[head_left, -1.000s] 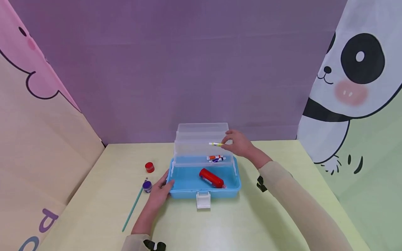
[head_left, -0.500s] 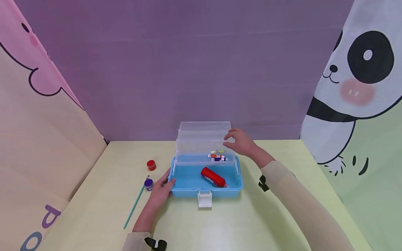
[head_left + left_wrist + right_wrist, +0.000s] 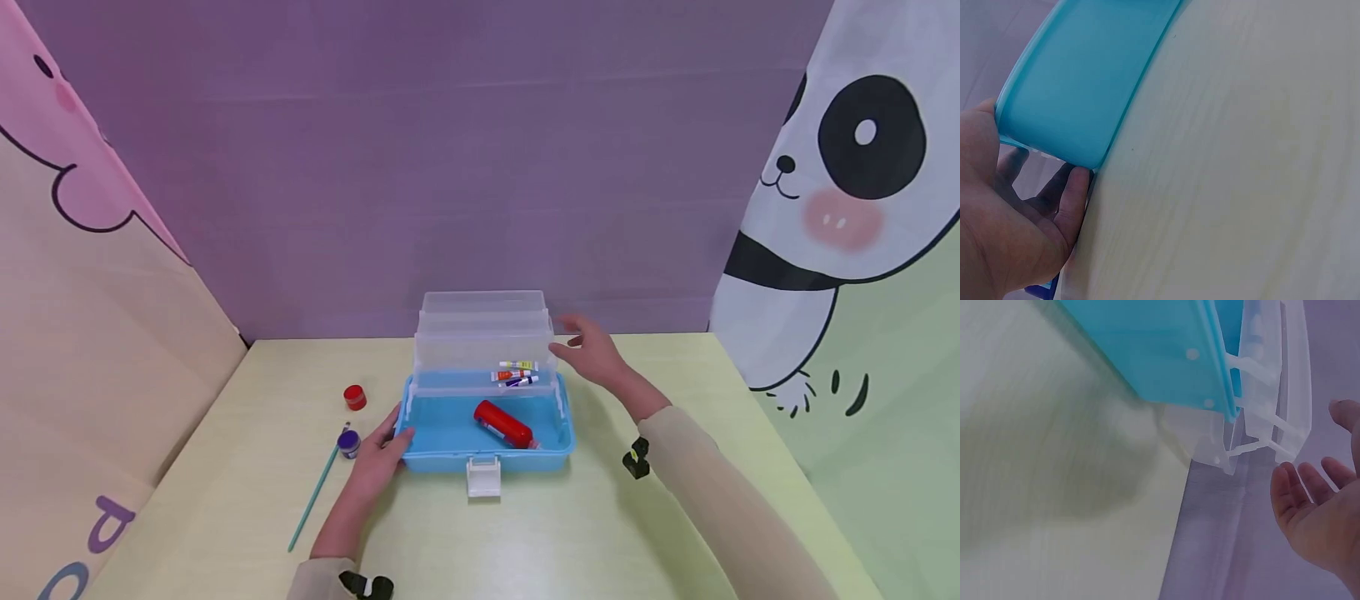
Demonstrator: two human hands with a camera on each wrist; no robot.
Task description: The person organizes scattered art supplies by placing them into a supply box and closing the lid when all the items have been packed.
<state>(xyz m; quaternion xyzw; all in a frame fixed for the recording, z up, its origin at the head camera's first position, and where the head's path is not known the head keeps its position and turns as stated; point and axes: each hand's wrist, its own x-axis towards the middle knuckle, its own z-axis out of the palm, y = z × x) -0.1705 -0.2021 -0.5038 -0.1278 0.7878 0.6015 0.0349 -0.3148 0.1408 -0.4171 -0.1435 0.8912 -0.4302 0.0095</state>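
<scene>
Since the frame of a second ago, the yellow tube (image 3: 519, 365) is out of the right hand (image 3: 592, 350) and lies among the translucent tiers (image 3: 465, 357), while that hand stands farther to the right, just beside their right edge. The right hand is empty, its thumb and fingers spread and loosely bent, with nothing pinched. The left hand (image 3: 378, 458) grips the left wall of the blue box (image 3: 442, 461), thumb over the rim and fingers outside, which seems meant to steady it. As far as can be judged, the work in hand is filling this box, and it is a little over half done. Four things are inside: three small tubes lying side by side toward the right of the lowest tier, namely the yellow one, an orange tube (image 3: 511, 376) and a purple tube (image 3: 519, 382), plus one red bottle (image 3: 502, 422) lying aslant in the blue base. Three things remain outside, on the table (image 3: 247, 433) left of the box: one red jar (image 3: 355, 397), one purple jar (image 3: 348, 443) and one slim green brush (image 3: 315, 500). The purple jar is close against the brush's upper end; whether they touch cannot be told. So the count is one box, three tubes, one bottle, two jars and one brush. The single white latch (image 3: 483, 479) hangs down at the front and the box stands open, so closing it also appears left to do.
</scene>
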